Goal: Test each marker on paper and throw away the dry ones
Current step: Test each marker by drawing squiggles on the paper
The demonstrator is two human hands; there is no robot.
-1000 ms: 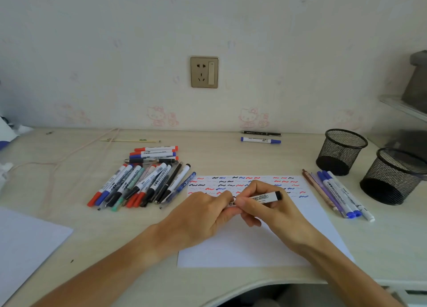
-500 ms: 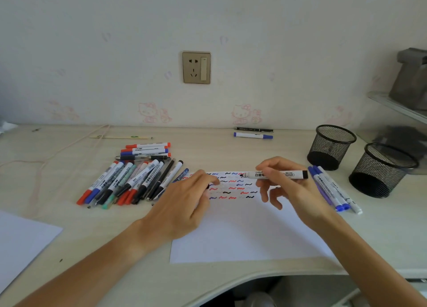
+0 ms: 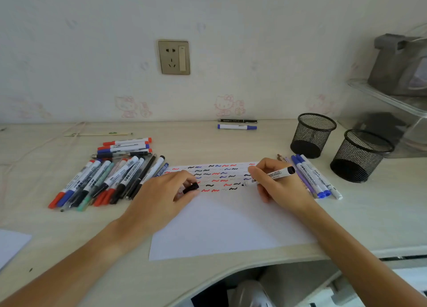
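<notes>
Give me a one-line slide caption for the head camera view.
Right hand touches a black marker to squiggle-covered paper while left hand holds its cap.

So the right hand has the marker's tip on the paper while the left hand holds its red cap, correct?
Not quite: the cap in the left hand is black, not red, as the head view shows. The rest holds: the right hand grips the marker with its tip on the paper.
</notes>
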